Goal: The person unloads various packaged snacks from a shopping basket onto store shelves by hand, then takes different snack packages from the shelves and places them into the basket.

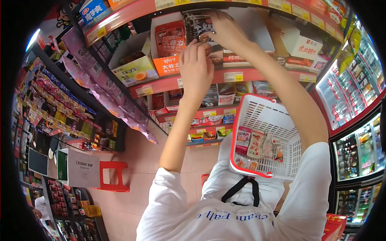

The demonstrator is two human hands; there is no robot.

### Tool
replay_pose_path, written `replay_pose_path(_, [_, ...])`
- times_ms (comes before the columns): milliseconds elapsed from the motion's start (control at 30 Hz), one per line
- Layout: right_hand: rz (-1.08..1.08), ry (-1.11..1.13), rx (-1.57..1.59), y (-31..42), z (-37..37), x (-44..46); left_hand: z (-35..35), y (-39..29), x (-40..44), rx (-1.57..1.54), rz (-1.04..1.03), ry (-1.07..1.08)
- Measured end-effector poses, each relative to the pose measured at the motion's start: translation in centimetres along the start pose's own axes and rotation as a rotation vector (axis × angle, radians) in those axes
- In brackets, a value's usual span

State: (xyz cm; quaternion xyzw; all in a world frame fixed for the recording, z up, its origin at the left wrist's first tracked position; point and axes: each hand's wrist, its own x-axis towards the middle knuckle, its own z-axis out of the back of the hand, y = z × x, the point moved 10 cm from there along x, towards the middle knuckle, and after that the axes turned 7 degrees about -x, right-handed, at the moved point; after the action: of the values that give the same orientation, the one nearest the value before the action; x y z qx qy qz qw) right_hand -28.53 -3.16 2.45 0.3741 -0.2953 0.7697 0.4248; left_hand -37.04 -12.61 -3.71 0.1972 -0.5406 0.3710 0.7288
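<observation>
My left hand (196, 64) reaches up to a snack shelf, its fingers bent at the lower edge of a black snack packet (197, 23). Curled over the packet's right side is my right hand (226, 30), thumb low on its front. The packet stands in a display box, whose front my left hand partly hides. Directly to the left, red snack packets (170, 39) fill an orange-fronted box (168, 66). A white basket (295, 144) with a red rim rests by my lap below my right arm. Several snack packets (256, 143) lie in it.
A red shelf edge (217, 77) with price tags runs below the boxes, above lower snack shelves. Pink-purple packets (96, 76) hang at the left. A red stool (114, 176) stands beside a white carton (83, 168). Glass-front drink coolers (358, 148) line the right.
</observation>
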Motion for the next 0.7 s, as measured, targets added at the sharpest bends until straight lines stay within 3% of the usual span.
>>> replay_pose_path(100, [0.063, -0.085, 0.080, 1.0, 0.9, 0.0, 0.2, 0.0, 0.1, -0.018, 0.002, 0.011])
replay_pose_path(333, [-0.045, 0.129, 0.442, 0.1, -1.2, -0.5, 0.1, 0.1, 0.1, -0.002, 0.049, 0.019])
replay_pose_path(467, [-0.043, 0.185, 0.265, -0.1, -1.2, -0.6, 0.1, 0.1, 0.1, 0.000, 0.050, 0.020])
replay_pose_path(567, [-0.071, 0.040, 0.198, 0.0, 0.2, -0.6, 0.2, 0.1, 0.1, -0.002, 0.051, 0.012])
replay_pose_path(700, [-0.247, -0.011, 0.418, -1.4, 0.4, -1.1, 0.2, 0.2, 0.1, -0.016, 0.045, 0.002])
